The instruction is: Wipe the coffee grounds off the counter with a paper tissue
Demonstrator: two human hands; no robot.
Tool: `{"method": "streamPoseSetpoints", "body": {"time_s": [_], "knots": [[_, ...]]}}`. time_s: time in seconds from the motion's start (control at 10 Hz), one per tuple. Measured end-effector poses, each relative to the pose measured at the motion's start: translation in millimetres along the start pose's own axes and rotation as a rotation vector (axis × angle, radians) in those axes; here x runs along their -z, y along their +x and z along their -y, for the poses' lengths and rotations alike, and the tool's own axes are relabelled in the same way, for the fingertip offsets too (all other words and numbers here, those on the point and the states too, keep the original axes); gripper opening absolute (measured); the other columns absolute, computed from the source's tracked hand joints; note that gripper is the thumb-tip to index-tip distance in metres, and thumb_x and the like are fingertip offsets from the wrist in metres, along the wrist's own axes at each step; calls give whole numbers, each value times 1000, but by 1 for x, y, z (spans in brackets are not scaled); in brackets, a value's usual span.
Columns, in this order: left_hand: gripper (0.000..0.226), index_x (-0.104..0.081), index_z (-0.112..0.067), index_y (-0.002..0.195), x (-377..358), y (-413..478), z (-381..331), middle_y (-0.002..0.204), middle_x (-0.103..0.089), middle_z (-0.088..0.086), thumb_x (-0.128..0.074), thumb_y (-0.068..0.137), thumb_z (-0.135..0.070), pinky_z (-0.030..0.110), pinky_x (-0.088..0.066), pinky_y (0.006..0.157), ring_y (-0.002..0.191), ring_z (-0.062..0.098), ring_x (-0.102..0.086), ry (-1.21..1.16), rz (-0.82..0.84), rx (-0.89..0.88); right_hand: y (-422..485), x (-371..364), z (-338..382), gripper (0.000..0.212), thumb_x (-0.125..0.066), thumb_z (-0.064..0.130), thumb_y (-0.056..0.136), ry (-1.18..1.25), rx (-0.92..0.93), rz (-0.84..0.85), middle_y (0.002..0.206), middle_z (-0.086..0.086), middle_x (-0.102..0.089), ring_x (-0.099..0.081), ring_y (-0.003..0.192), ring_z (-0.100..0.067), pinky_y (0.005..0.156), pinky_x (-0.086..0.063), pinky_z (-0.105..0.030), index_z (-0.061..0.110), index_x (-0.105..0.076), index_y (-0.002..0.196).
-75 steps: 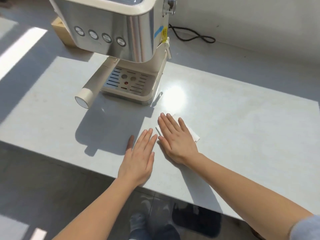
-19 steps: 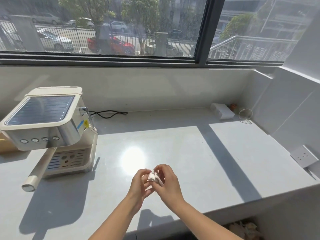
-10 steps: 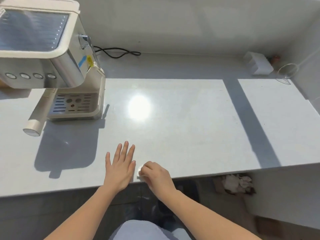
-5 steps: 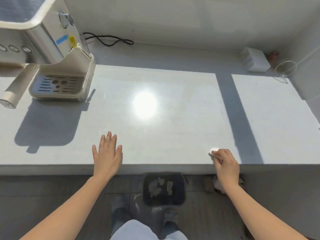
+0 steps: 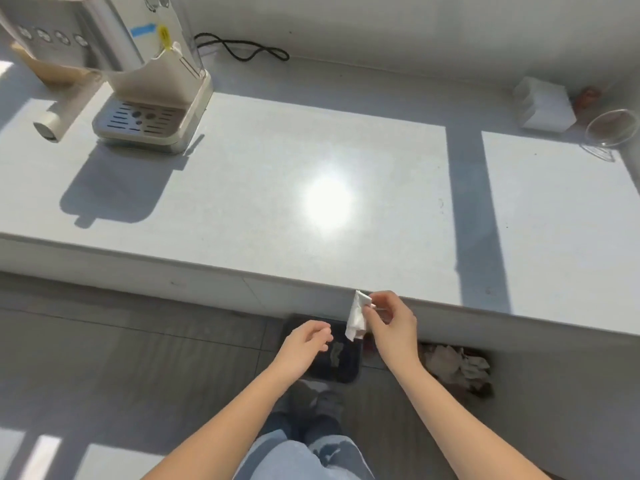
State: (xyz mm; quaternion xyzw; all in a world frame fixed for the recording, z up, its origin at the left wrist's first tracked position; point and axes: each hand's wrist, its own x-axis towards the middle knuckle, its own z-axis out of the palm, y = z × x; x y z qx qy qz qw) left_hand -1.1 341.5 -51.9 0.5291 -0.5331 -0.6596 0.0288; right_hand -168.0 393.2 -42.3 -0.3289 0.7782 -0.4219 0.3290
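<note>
Two hands hung off the counter (image 5: 346, 237) edge. The right hand (image 5: 391, 323) pinched a crumpled paper tissue (image 5: 356, 318) between fingertips, dangling over a dark bin (image 5: 341, 362) below. The left hand (image 5: 304, 344), loosely curled and empty, hovered just beside the tissue.

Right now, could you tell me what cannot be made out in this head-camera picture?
- Coffee grounds on the counter: none discernible; sun glare washes out the middle.
- Coffee machine: top cut off by the frame edge.
- Dark bin on the floor: partly hidden by the left hand and paper tissue.
- Tissue's soiling: too small to tell, pinched in the right hand.
</note>
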Motion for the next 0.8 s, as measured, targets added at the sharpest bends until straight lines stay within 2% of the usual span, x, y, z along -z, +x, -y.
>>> {"method": "streamPoseSetpoints", "body": {"time_s": [0.1,0.2,0.3,0.4,0.5,0.6,0.7,0.8], "knots": [[28,-58,-20,120,-10,3,4,112,-66,0,-46,98,-32,24,-49,79,99,11,-63,-135,-1,63,-15,-33,-7,17,-65,6,85,108,-157,59,81,7,-68,-62,73,4,61,-47,-8,22,-62,83],[20,-62,-19,111,-11,9,21,106,-67,1,-51,96,-27,24,-49,75,95,13,-65,-202,-72,85,-25,-54,-27,11,-66,5,85,231,-335,47,74,2,-67,-62,64,-2,58,-48,-13,15,-64,85],[16,-65,-20,107,-14,18,50,103,-70,0,-55,94,-24,25,-51,76,95,14,-66,-309,-126,188,-31,-71,-56,9,-67,6,84,257,-482,69,75,0,-67,-62,69,-8,63,-50,-17,11,-65,91],[22,-65,-13,112,-24,35,87,106,-70,6,-58,93,-21,23,-49,67,90,16,-66,-345,-167,350,-36,-94,-92,14,-66,6,85,295,-695,77,89,-7,-69,-64,78,-16,71,-54,-27,10,-65,99],[21,-62,-13,113,-29,56,112,103,-69,6,-58,93,-19,24,-49,73,84,13,-65,-457,-153,530,-32,-112,-123,17,-64,5,87,328,-872,54,94,-12,-68,-60,72,-18,63,-52,-25,7,-64,104],[26,-59,-14,119,-27,75,129,108,-68,4,-53,96,-23,29,-46,86,88,13,-64,-509,-84,635,-25,-120,-144,14,-64,3,88,393,-1000,-43,86,-11,-64,-59,65,-13,55,-51,-20,7,-61,101],[35,-50,-17,130,-25,100,145,121,-65,2,-43,99,-33,32,-45,94,103,15,-63,-558,-30,649,-12,-131,-164,16,-64,10,90,483,-1053,-124,87,-7,-64,-62,70,-13,64,-52,-23,10,-59,105],[39,-38,-19,136,-23,117,157,131,-56,3,-40,100,-35,36,-41,101,113,20,-58,-501,-94,654,1,-142,-177,23,-59,27,94,437,-1044,-152,93,-1,-61,-65,80,-17,61,-47,-25,13,-53,111]]}}
